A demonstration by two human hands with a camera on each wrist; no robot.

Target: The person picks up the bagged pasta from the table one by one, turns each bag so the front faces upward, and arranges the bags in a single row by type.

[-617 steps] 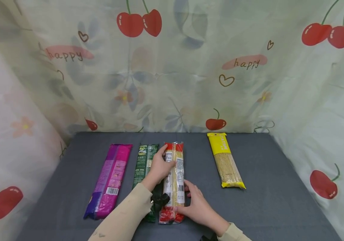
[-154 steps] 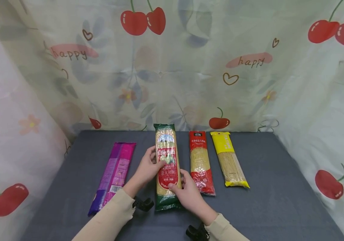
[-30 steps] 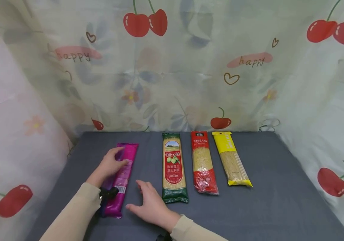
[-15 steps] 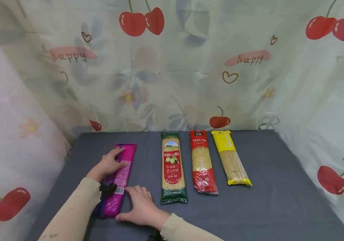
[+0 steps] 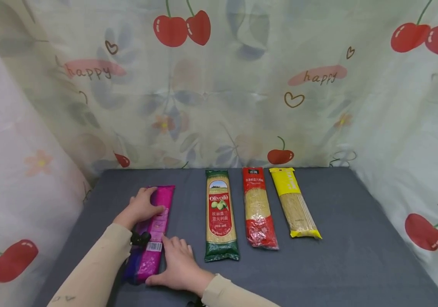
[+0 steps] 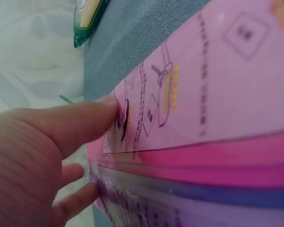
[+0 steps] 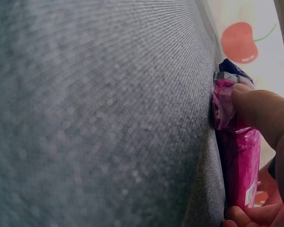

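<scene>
A long pink and purple packet [image 5: 160, 221] lies on the left of the dark cloth, its barcode and small printed drawings facing up. My left hand [image 5: 139, 209] grips its upper half, thumb on the printed face and fingers over the far side; the left wrist view shows the thumb [image 6: 85, 120] there. At the packet's lower right edge, my right hand [image 5: 180, 264] holds on with thumb and fingers. In the right wrist view its thumb [image 7: 255, 106] presses the crimped end, and the curled fingertips [image 7: 239, 217] meet the side. The packet's underside is hidden.
Right of the hands lies a green-ended spaghetti packet [image 5: 220, 217], label up. Beyond it are a red spaghetti packet [image 5: 259, 209] and a yellow noodle packet [image 5: 295, 204], slightly slanted. A patterned curtain [image 5: 219, 106] closes off the back and sides of the table [image 5: 338, 256].
Earlier, both hands handled the red, then the green-ended packet; both now lie label up, farther right. Within the last second, my right hand came left to the pink and purple packet's edge.
</scene>
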